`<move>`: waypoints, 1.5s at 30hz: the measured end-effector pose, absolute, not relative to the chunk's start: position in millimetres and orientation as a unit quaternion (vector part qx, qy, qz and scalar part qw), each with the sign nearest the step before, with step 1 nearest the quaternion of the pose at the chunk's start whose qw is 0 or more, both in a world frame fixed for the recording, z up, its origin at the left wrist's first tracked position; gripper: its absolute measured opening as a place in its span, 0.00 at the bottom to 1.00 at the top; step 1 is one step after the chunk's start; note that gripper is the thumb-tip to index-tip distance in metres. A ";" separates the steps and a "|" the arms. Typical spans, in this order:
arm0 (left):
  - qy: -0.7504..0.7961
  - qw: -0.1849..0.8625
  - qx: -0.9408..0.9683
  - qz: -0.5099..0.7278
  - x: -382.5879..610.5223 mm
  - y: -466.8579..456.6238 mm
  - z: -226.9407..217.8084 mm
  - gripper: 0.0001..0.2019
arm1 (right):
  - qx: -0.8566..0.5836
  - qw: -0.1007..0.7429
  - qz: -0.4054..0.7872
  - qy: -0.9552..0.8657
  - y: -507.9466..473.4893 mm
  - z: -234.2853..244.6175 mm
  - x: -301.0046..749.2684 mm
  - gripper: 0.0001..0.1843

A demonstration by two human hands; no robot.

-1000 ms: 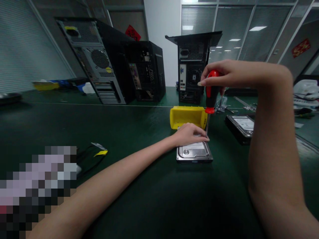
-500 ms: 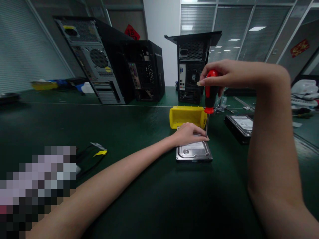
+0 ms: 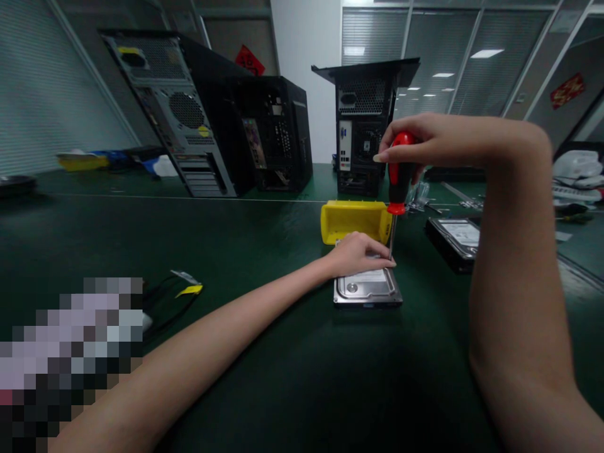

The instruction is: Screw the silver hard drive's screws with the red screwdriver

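Observation:
A silver hard drive [image 3: 367, 288] lies flat on the green table [image 3: 264, 264]. My left hand [image 3: 356, 254] rests on its far end, fingers curled against the drive and pinching near the tip of the screwdriver shaft. My right hand [image 3: 415, 146] is closed round the top of a red-and-black screwdriver [image 3: 397, 179], held upright with its tip on the drive's far right corner.
A yellow plastic bin [image 3: 355, 221] stands just behind the drive. A second hard drive [image 3: 453, 240] lies to the right. Three open computer towers [image 3: 186, 113] [image 3: 278, 132] [image 3: 365, 123] stand at the back. Black cables with a yellow tag [image 3: 182, 292] lie at the left.

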State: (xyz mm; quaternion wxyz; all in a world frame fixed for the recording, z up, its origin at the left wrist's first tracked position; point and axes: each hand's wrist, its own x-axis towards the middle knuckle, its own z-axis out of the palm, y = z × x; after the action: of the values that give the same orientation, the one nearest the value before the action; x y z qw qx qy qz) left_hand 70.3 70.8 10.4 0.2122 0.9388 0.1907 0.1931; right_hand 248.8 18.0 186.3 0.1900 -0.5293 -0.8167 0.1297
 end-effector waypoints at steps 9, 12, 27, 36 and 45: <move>0.186 0.231 0.934 0.198 71.5 72.3 9.2 0.12 | -0.529 0.204 0.121 -0.815 13.1 185.0 245.8 0.20; 0.185 0.234 0.934 0.195 71.1 72.9 9.4 0.13 | -0.535 0.194 0.118 -0.813 14.4 186.2 245.6 0.20; 0.195 0.263 0.925 0.193 70.7 74.4 9.4 0.13 | -0.529 0.198 0.118 -0.817 16.5 186.2 247.4 0.20; 0.196 0.272 0.924 0.186 70.3 77.4 8.2 0.14 | -0.536 0.197 0.097 -0.815 20.4 186.8 251.2 0.20; 0.183 0.282 0.924 0.182 70.5 78.1 9.1 0.13 | -0.532 0.193 0.092 -0.819 21.5 187.9 249.9 0.18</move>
State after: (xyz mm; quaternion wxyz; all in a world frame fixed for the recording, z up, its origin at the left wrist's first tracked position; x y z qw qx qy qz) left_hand 70.5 78.1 9.1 0.2824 0.9238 0.1833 0.1820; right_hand 249.9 21.5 187.9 0.1933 -0.5318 -0.8194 0.0917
